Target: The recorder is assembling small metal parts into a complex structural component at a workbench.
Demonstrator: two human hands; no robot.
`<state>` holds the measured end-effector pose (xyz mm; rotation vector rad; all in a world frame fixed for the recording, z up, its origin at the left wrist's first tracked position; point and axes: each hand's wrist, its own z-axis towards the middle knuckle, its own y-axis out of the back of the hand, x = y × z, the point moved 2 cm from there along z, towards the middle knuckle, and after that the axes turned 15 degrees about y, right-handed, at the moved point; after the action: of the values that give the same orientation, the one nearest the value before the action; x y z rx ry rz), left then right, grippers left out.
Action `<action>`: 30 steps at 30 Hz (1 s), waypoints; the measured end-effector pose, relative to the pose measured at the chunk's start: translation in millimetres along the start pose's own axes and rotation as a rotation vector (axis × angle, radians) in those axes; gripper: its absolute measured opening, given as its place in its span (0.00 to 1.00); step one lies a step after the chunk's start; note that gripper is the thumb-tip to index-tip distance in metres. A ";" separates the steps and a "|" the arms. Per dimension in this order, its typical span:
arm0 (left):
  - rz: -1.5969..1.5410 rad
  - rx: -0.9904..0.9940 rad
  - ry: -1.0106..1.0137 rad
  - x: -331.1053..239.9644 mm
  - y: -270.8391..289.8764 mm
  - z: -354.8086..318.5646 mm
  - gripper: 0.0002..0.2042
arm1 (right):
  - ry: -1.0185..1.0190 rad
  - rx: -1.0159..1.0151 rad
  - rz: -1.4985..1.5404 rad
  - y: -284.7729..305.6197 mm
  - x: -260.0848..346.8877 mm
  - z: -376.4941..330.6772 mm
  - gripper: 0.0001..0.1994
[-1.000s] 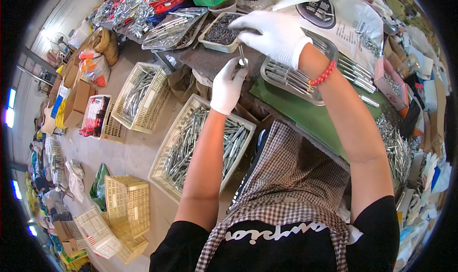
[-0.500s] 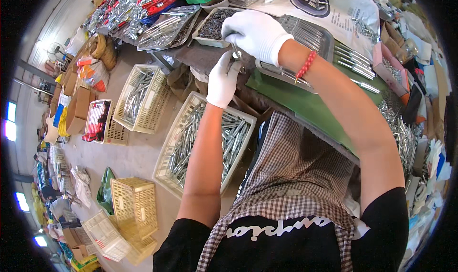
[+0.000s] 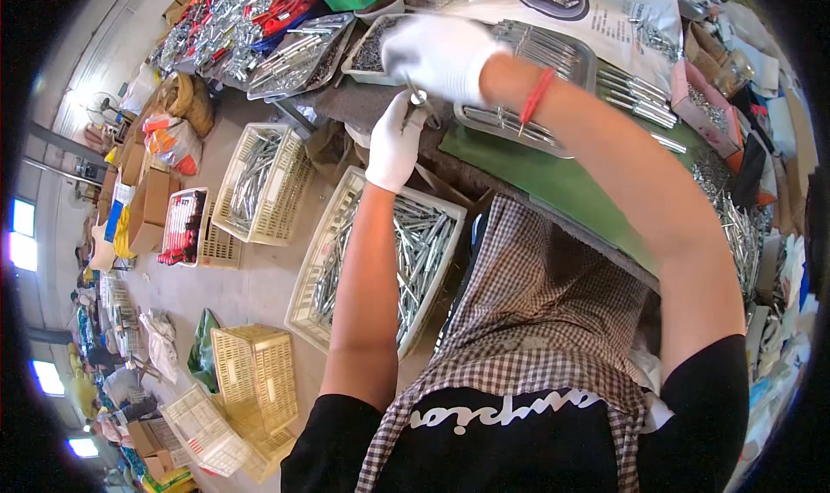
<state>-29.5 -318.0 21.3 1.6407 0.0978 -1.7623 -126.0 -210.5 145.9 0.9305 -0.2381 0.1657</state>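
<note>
Right hand: the white-gloved right hand (image 3: 445,54) has drawn in from over the metal tray toward the near edge of the counter, and now sits just above the left hand, over the corner of the small grey tray of dark screws (image 3: 373,50).
Left hand: the white-gloved left hand (image 3: 395,143) has stayed raised at the counter edge; its fingertips now meet the right hand.
Small shiny metal part: the small silvery metal piece (image 3: 418,97) is now pinched between both hands, where a second ago it hung from the right hand's grip alone.
View: the head has tipped, so the white plastic crate of steel bolts (image 3: 380,259) lies more centrally.
</note>
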 end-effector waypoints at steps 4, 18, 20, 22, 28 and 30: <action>0.072 -0.021 -0.069 8.2 2.9 -2.2 0.13 | 0.306 -0.235 -0.450 13.8 8.2 4.0 0.09; 0.087 -0.418 -0.023 20.5 27.6 -19.1 0.10 | 0.099 -0.622 -0.022 100.4 91.4 -46.4 0.08; -0.175 -0.496 0.081 14.1 34.6 -29.6 0.10 | 0.052 -0.598 0.136 92.5 80.4 -56.6 0.09; -0.724 -0.418 0.183 8.1 37.1 -39.0 0.09 | 0.068 -0.583 -0.021 74.6 61.8 -56.2 0.07; -1.814 -0.020 0.349 31.4 37.9 -59.8 0.16 | 0.145 -0.108 -0.288 -19.1 4.4 -55.6 0.06; -1.888 0.050 0.344 19.9 38.1 -71.1 0.14 | 0.147 0.120 -0.484 -44.3 -15.7 -62.5 0.07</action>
<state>52.0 -318.9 5.3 1.8439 2.3864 -2.4521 -122.1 -186.6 71.6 1.0645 0.1374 -0.1997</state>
